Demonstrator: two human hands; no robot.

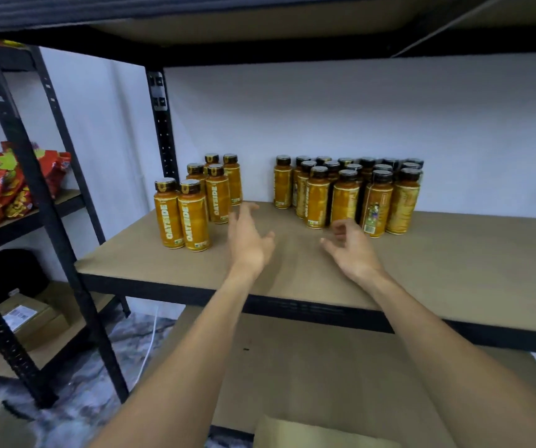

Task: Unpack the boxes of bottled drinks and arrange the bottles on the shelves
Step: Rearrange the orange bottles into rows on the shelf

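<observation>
Both hands are empty over the shelf [454, 253]. The left hand [248, 240] is released with fingers spread, just beside the small cluster of bottles [195, 202], and the right hand [350, 250] hangs with fingers loosely curled around nothing, just in front of the larger cluster of bottles [347, 195]. All the orange bottles stand upright on this board, with a bare gap between the two groups. A cardboard box [292, 434] shows at the bottom edge. The danger, as I see it, is a careless sweep: these bottles are tall, narrow and packed close, so a knuckle catching one could tip it into its neighbours. The two front bottles on the left stand near the board's edge and could go over.
</observation>
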